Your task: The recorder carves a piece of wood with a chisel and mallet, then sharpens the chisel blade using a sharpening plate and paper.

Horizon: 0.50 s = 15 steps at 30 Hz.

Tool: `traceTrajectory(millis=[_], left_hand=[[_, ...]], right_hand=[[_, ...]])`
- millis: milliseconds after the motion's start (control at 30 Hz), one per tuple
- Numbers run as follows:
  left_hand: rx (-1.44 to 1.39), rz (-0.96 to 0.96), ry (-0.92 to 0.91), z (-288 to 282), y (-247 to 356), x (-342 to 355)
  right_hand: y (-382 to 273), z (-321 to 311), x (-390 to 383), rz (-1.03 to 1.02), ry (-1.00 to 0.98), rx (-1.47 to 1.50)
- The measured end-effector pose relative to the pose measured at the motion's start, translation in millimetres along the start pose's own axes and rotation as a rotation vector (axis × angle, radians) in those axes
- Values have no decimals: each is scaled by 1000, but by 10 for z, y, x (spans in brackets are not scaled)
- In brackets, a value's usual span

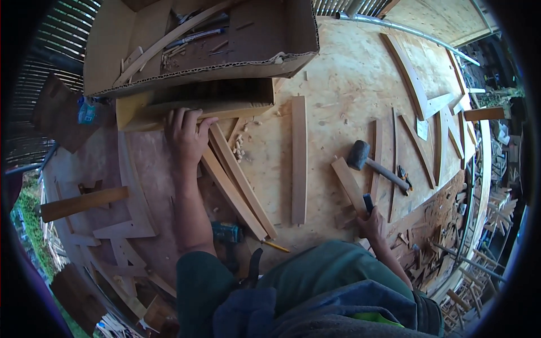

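Note:
My left hand (pixel 186 137) reaches forward and rests fingers-down on the edge of a flat wooden board (pixel 169 112) that lies under a cardboard box (pixel 225 50). Two long wooden strips (pixel 236 180) run diagonally from just beside that hand toward me. My right hand (pixel 372 222) is low at the right, closed around a dark-handled tool (pixel 368 201) whose tip touches a short wooden piece (pixel 348 183). A rubber mallet (pixel 372 163) lies just beyond that hand. A straight wooden slat (pixel 298 160) lies between the two hands.
The work surface is a large chipboard sheet (pixel 349 79) strewn with wood chips. Curved wooden ribs (pixel 411 73) lie at the right. A yellow pencil (pixel 276 246) and a teal power tool (pixel 227 232) sit near my body. A metal pipe (pixel 406 31) runs along the far edge.

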<state>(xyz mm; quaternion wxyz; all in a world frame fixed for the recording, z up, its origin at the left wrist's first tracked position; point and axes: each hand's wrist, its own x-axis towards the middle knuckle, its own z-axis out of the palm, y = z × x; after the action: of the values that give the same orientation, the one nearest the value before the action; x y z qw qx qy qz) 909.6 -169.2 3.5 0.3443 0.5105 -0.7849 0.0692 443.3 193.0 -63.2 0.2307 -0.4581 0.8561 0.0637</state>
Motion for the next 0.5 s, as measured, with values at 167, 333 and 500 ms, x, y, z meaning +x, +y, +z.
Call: traceTrajectory(millis=[167, 333, 500], left_hand=[[93, 31, 9, -15, 306, -126], [25, 27, 30, -81, 452, -49], [-140, -235, -163, -247, 421, 72]], right_hand=[[-95, -27, -4, 56, -50, -21], [-123, -41, 3, 56, -53, 18], [19, 31, 51, -81, 8, -1]])
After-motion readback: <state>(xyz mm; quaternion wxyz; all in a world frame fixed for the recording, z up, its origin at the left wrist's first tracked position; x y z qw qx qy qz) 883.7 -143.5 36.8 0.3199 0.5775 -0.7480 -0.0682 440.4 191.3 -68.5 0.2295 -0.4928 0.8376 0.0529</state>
